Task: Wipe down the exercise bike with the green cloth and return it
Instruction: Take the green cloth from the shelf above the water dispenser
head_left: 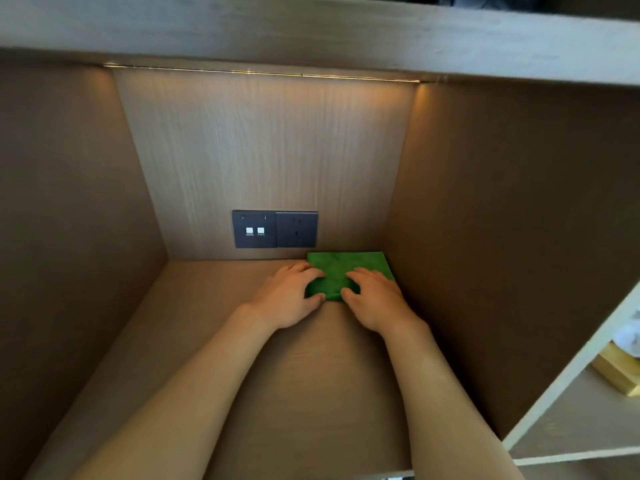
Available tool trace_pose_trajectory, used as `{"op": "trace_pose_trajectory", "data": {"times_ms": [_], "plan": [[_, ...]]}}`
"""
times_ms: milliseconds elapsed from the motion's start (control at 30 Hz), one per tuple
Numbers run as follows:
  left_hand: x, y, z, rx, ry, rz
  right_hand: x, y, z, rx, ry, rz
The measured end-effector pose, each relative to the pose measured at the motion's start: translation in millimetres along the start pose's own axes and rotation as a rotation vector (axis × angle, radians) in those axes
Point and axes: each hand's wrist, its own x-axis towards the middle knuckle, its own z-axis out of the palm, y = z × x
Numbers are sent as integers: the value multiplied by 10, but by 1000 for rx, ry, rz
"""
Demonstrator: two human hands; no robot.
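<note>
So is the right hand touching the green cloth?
Touching. The head view shows the right hand with fingers resting on top of the green cloth.

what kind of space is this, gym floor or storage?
Looks like a built-in wooden shelving niche, probably in a furnished room, not a gym floor. Cues: dark socket plates on the back panel, an under-shelf light strip, and both hands on a folded green cloth there.
</note>
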Motion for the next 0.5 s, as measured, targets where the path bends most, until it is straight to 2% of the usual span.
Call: {"op": "trace_pose_trajectory", "data": {"times_ms": [333,500], "plan": [[-66,137,-58,-85,-1,-86,-96,-43,-32,-33,-36,-3],[-150,137,-117,-118,-56,-102,-295,-65,-1,-41,-51,5]]}}
